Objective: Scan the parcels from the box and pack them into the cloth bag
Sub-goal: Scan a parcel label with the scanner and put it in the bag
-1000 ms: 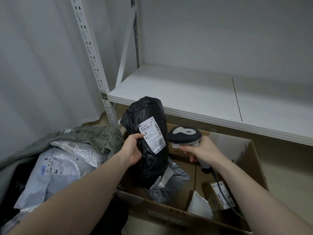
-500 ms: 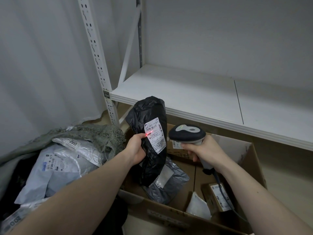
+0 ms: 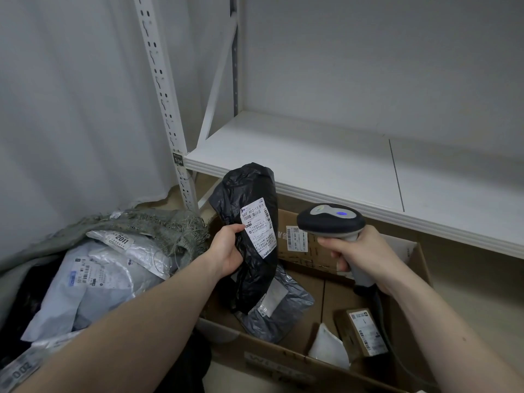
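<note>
Left hand (image 3: 226, 252) grips a black parcel (image 3: 249, 236) upright above the cardboard box (image 3: 408, 282), label turned toward the scanner (image 3: 330, 221) clasped in the right hand (image 3: 361, 255); cloth bag (image 3: 158, 225) waits left.

Centre frame: black plastic-wrapped parcel (image 3: 249, 236) in my left hand (image 3: 226, 251), above brown cardboard box (image 3: 411, 279) at lower right. Grey handheld scanner (image 3: 331, 222) in my right hand (image 3: 365, 256), right of parcel. Green-grey cloth bag (image 3: 158, 225), lower left.

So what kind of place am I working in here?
Probably a parcel sorting or stock room: bare metal shelving with a numbered bay tag, a cardboard box of labelled parcels, and a barcode scanner in the right hand.
</note>
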